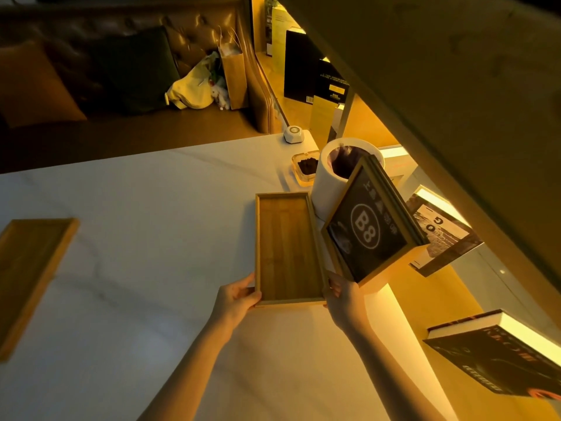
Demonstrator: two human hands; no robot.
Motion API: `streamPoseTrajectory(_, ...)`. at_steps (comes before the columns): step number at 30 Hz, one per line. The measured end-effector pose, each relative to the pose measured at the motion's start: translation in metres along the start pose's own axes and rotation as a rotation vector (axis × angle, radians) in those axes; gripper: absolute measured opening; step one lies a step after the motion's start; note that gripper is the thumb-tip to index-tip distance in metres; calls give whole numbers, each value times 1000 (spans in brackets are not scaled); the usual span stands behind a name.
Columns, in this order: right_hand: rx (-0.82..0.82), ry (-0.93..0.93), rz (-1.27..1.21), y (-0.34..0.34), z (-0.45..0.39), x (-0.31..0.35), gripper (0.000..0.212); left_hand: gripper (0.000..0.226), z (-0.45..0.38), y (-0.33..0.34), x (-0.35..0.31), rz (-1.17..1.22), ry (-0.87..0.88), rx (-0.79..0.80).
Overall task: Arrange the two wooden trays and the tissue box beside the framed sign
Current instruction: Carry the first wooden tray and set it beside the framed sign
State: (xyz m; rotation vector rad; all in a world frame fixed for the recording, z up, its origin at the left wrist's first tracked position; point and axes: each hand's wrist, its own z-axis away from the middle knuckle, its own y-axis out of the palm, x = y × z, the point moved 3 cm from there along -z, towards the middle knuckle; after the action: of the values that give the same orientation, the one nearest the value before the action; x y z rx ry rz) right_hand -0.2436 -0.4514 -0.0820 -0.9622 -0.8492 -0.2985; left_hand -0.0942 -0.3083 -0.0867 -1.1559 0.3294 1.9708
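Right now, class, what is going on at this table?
A person holds a wooden tray by its near end, the left hand at one corner and the right hand at the other. The tray lies on the white table, just left of the framed sign marked B8. A second wooden tray sits far off at the table's left edge, not yet brought over. No tissue box can be clearly made out.

White table with trays, sign
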Motion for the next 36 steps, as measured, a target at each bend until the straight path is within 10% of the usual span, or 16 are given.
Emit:
streamPoseTrajectory(14,-65,135,295,14,2,-16,28,42,7,22,2,-398,208,-231)
streamPoseTrajectory(36,-70,-313,624,27,42,-18,59,55,19,36,32,-859,417,-197)
